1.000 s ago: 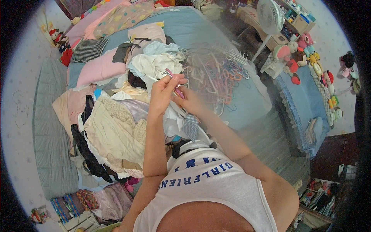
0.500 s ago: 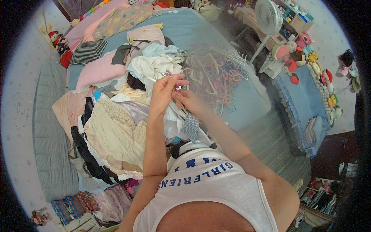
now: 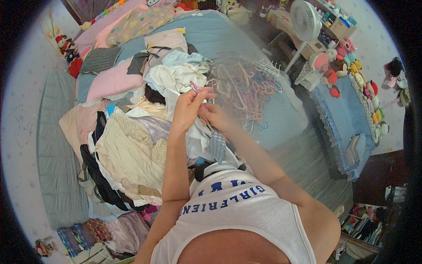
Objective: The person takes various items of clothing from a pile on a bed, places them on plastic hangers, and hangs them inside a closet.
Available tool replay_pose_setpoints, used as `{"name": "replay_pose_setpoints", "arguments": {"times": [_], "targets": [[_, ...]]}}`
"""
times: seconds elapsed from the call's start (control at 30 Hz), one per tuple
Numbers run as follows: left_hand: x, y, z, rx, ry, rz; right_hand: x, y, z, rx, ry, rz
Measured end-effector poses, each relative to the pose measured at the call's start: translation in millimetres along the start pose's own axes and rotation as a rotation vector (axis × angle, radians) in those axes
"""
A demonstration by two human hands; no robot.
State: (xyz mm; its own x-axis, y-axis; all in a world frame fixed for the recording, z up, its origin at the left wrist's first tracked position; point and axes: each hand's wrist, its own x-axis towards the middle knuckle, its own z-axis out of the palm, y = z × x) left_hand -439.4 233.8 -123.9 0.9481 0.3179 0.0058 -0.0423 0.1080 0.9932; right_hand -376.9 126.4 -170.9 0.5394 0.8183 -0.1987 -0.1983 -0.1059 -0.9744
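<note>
Over the near side of the bed, my left hand (image 3: 187,105) pinches a slim purple clothes hanger (image 3: 195,88), only partly visible between the fingers. Just below and right of it, my right hand (image 3: 215,116) is closed on the lower part of the same hanger. Under my right hand hangs a grey-blue checked cloth (image 3: 216,147), close to my body, with white fabric (image 3: 196,141) beside it. What the right fingertips press on is partly hidden. To the left spreads a heap of clothes, with a cream lace-trimmed garment (image 3: 127,145) on top.
Many tangled hangers (image 3: 246,88) lie on the bed (image 3: 281,112), right of the clothes. Pink pillows (image 3: 114,81) rest at the left. A white standing fan (image 3: 305,22) stands beyond the bed's right side. A blue sofa (image 3: 338,110) with plush toys lines the right wall.
The purple hanger has turned slightly in my fingers, its upper end now showing as a straight purple bar. Both hands stay in nearly the same place; the checked cloth has shifted slightly.
</note>
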Motion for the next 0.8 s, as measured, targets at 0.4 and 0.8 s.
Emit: {"name": "replay_pose_setpoints", "arguments": {"times": [0.4,0.8], "targets": [[-4.5,7.8,5.7,0.107,0.088,0.047,0.4,3.2,-2.8,-0.013,-0.005,-0.025],[-6.6,9.6,6.2,0.176,0.183,0.123,-1.1,0.7,-2.9,0.044,0.008,0.006]]}}
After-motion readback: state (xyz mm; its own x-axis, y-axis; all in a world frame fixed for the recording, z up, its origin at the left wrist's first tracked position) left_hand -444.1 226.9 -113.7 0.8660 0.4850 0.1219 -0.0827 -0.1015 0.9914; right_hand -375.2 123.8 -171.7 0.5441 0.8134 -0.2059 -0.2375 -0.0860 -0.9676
